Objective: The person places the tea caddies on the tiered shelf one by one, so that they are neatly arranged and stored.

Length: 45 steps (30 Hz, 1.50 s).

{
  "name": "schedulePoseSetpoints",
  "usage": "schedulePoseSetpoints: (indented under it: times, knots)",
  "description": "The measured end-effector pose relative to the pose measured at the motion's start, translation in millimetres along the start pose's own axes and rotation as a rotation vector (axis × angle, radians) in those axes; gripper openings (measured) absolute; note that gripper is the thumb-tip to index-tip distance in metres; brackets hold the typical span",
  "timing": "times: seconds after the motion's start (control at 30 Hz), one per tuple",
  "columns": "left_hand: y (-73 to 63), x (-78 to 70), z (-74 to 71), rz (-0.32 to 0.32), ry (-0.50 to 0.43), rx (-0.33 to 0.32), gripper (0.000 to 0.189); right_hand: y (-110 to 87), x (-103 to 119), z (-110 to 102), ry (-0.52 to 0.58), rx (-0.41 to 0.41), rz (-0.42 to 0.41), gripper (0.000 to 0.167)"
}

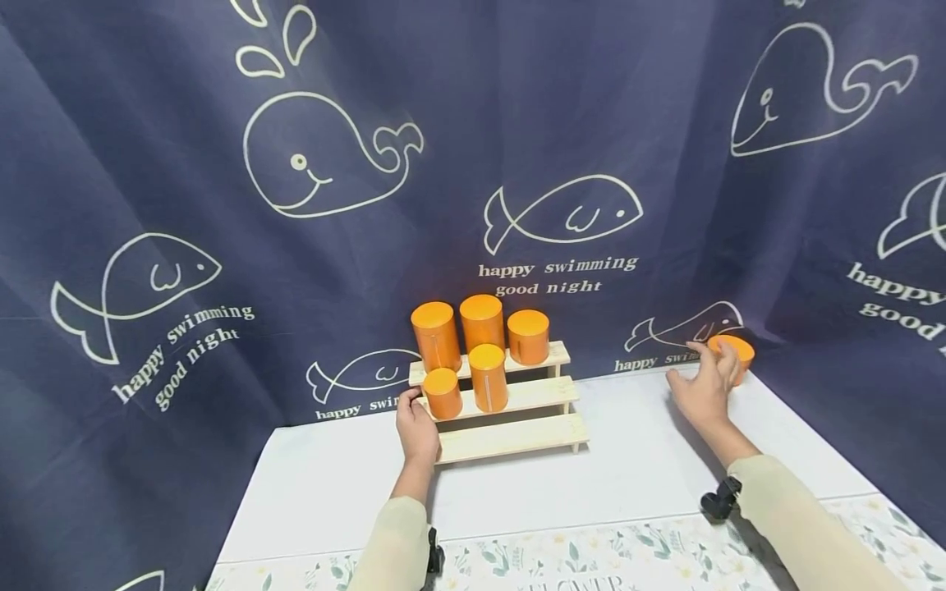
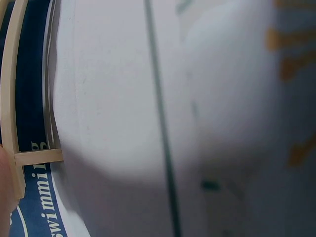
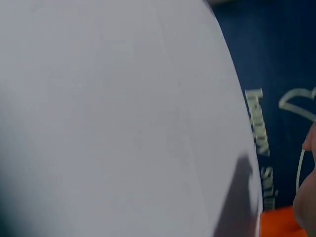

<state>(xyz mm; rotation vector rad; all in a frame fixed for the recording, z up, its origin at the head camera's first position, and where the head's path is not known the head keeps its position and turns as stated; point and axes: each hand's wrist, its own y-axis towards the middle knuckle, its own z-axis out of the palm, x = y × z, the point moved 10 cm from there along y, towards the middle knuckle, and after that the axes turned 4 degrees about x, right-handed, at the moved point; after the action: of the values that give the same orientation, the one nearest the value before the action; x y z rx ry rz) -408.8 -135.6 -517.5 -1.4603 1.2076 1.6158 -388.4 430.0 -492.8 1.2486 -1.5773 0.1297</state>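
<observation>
A three-step wooden stand [image 1: 510, 439] is at the back of the table, and my left hand [image 1: 417, 431] grips its left end. The left wrist view catches the edge of that hand against the wooden stand [image 2: 9, 98]. Orange canisters sit on two steps: two tall ones [image 1: 438, 338] and a short one [image 1: 529, 338] on top, a short one [image 1: 443, 396] and a tall one [image 1: 489, 382] on the middle step. Far right, my right hand [image 1: 705, 390] has thumb and forefinger spread, its other fingers overlapping another orange canister [image 1: 741, 355].
A white cloth [image 1: 347, 484] covers the table, with a floral printed strip [image 1: 562, 554] along the front. Dark blue curtain [image 1: 458, 123] with whale and fish drawings hangs right behind the stand and along both sides.
</observation>
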Motion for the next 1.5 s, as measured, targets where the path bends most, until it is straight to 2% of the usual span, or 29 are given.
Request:
schedulePoseSetpoints:
  times: [0.1, 0.23, 0.47, 0.53, 0.63, 0.83, 1.1, 1.3, 1.5]
  knots:
    - [-0.2, 0.8, -5.1, 0.006, 0.006, -0.018, 0.027, 4.6, -18, -7, -0.018, -0.069, 0.059, 0.077]
    - [-0.1, 4.1, -5.0, 0.001, 0.016, -0.009, 0.027, 9.0, -46, -14, -0.001, -0.121, 0.193, 0.094]
    - [-0.1, 3.8, 0.0, 0.004, 0.005, -0.001, 0.027, 9.3, -97, -17, 0.056, -0.112, 0.517, 0.114]
    - [0.2, 1.6, 0.2, 0.009, 0.004, -0.003, 0.027, 9.3, -105, -17, 0.06, -0.101, 0.604, 0.118]
    - [1.7, -0.1, -0.8, 0.014, 0.0, -0.011, 0.027, 11.7, -105, -17, 0.07, -0.082, 0.667, 0.116]
    - [1.7, 0.1, -0.7, 0.006, -0.014, -0.016, 0.026, 9.8, -101, -19, 0.091, -0.076, 0.709, 0.097]
    - [-1.9, -3.1, -1.2, 0.011, 0.002, -0.018, 0.026, 10.2, -105, -23, 0.126, -0.08, 0.72, 0.098]
    - [-3.9, -2.1, -0.3, -0.018, -0.013, -0.01, 0.027, 15.8, -101, -24, 0.169, -0.087, 0.66, 0.093]
    - [-2.8, -2.0, 0.4, -0.02, -0.015, -0.009, 0.027, 19.0, -78, -19, 0.163, -0.024, 0.558, 0.09]
